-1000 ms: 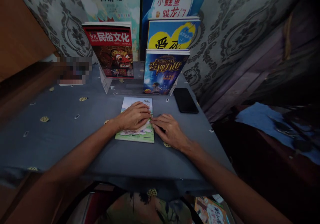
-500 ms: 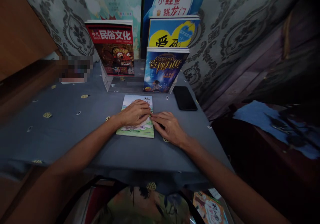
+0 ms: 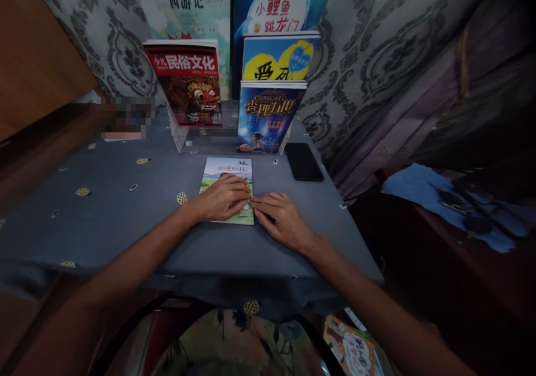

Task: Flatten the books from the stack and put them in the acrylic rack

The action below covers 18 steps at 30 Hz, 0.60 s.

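Note:
A thin green and white booklet [image 3: 226, 170] lies flat on the grey tablecloth [image 3: 109, 214] in front of me. My left hand [image 3: 221, 198] rests palm down on its lower half, fingers lightly curled and pointing right. My right hand [image 3: 278, 217] lies on the cloth just right of the booklet, fingers stretched flat with the tips at the booklet's right edge. The fingertips of both hands nearly meet there. Neither hand lifts anything.
A clear stand at the back holds a red magazine [image 3: 187, 82], a blue book [image 3: 263, 116] and a yellow-blue book [image 3: 280, 56]. A black phone [image 3: 303, 161] lies right of the booklet. More books [image 3: 354, 351] lie on the floor under the table's front edge.
Both hands have slid toward me along the booklet, uncovering more of its top part with the title. The view has shifted a little.

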{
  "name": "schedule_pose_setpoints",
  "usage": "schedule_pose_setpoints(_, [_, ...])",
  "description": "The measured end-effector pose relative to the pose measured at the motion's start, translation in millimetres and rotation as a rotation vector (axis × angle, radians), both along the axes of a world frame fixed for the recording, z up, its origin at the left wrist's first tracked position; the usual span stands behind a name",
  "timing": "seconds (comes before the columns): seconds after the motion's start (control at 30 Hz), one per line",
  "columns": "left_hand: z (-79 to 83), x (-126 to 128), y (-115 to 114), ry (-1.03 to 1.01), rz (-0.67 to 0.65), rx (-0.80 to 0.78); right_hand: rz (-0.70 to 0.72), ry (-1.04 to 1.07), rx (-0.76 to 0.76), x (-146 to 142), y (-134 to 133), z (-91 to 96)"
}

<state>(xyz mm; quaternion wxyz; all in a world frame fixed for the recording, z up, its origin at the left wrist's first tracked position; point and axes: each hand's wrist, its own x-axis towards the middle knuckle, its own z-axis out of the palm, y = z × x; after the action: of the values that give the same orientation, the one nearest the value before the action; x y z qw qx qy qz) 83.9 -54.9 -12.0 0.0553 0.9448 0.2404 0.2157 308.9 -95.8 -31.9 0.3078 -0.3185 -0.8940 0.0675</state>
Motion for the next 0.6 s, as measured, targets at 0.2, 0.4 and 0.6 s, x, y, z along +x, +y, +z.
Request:
schedule_pose_setpoints(0.2, [0.3, 0.8, 1.5, 0.001, 0.007, -0.006, -0.015, -0.012, -0.019, -0.1, -1.0, 0.2])
schedule_pose_setpoints(0.4, [4.1, 1.7, -10.0, 0.013, -0.010, 0.025, 0.023, -0.006, -0.002, -0.7, -14.7, 3.6])
schedule_pose_setpoints(0.6, [8.4, 2.1, -30.7, 0.021, -0.013, 0.003, 0.062, -0.005, 0.010, 0.2, -27.9, 4.7])
